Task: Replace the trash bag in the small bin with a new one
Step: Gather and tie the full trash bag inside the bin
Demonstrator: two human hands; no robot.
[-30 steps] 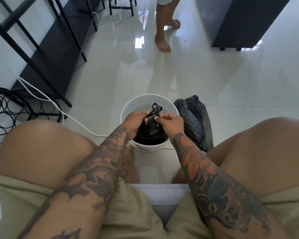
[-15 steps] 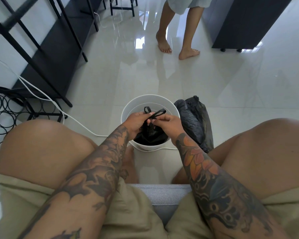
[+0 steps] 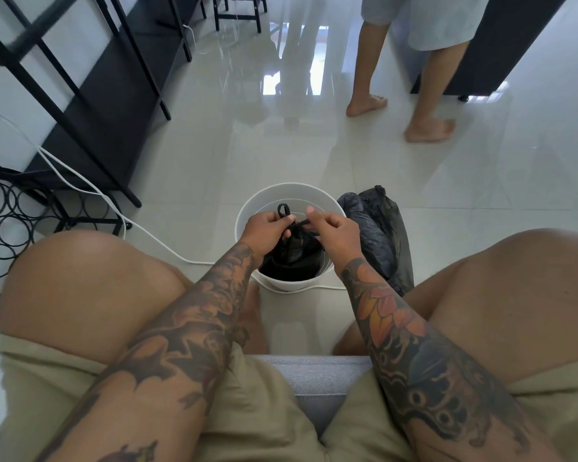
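A small white round bin (image 3: 264, 201) stands on the floor between my knees. Inside it sits a black trash bag (image 3: 292, 261) with its top gathered into thin handles. My left hand (image 3: 264, 230) grips one handle, whose loop sticks up above the fingers. My right hand (image 3: 336, 235) pinches the other handle, and the two strips cross between my hands over the bin. A second black bag (image 3: 377, 228), crumpled, lies on the floor against the bin's right side.
A white cable (image 3: 90, 191) runs across the floor and around the bin's base. Black shelf frames (image 3: 114, 95) and a wire rack (image 3: 10, 221) stand at left. Another person's bare legs (image 3: 414, 105) are on the tiles ahead, by a dark cabinet (image 3: 501, 45).
My hands have drawn slightly apart, pulling the bag's handles sideways over the bin. The other person has walked from the centre toward the right.
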